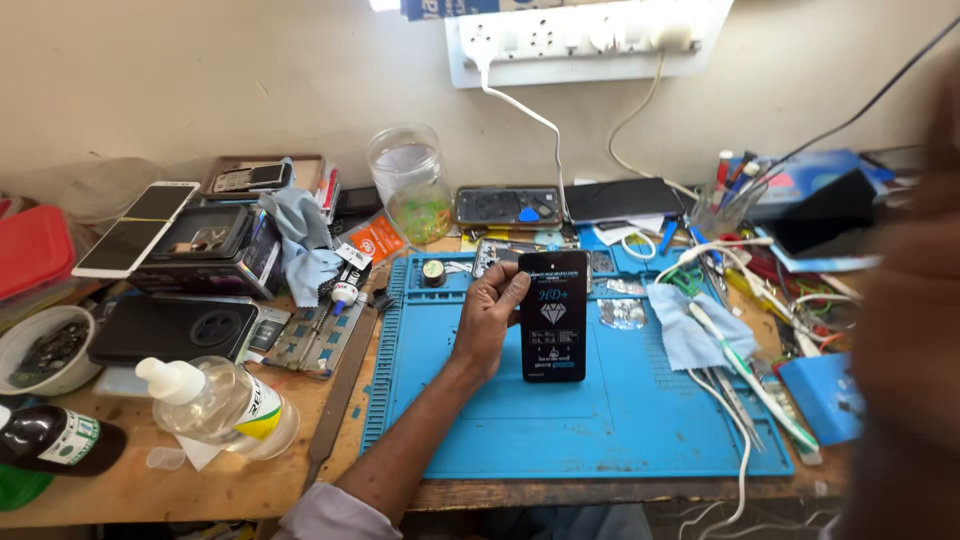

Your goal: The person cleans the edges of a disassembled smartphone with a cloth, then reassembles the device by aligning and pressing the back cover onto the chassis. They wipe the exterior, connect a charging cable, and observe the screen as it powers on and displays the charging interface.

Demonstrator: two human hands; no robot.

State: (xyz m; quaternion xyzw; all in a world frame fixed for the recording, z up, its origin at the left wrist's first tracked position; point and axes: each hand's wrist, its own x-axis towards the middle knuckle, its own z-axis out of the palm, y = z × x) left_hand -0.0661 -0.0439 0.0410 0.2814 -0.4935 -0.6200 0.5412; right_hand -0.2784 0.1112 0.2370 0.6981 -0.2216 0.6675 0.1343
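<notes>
Blue silicone work mat [600, 430] covers the middle of the wooden counter [200, 490], and everything else is placed around it. Over the mat's upper half, the left hand [487, 318] is closed around the left edge of a black flat packet [553, 316] with a diamond emblem, holding it upright and facing the camera, thumb at the front and fingers [500, 285] curled over its upper left corner. A large blurred shape at the mat's right edge may be the right hand, but I cannot tell whether it is wide, narrow or holding anything.

On the mat's right part lies a pale blue cloth [690, 335], with white cables [745, 370] and tweezers trailing beside it. Left of the mat stand a clear plastic bottle [220, 408] with a white cap, a dark bottle [55, 440], a black phone case [170, 328] and a white bowl [45, 348]. Behind the mat a clear jar [410, 182] sits against the wall, under a white power strip [585, 38].
</notes>
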